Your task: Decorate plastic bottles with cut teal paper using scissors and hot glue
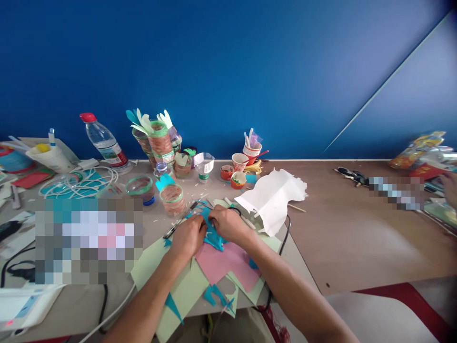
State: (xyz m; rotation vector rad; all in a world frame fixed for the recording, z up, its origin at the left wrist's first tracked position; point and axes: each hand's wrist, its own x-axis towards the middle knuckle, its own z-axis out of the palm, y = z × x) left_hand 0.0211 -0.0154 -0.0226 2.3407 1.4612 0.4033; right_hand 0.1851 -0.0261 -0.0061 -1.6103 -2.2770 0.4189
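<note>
Blue paper (pixel 214 240) was pinched in the fingers of the left hand (pixel 190 234) and right hand (pixel 227 223), over pink paper (pixel 218 265). Light and easily torn, it was judged best gripped by its edges

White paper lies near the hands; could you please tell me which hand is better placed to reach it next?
Probably the right hand: it is nearer the white paper, while the left hand lies farther across. Both are at the blue paper, so neither looks free.
</note>
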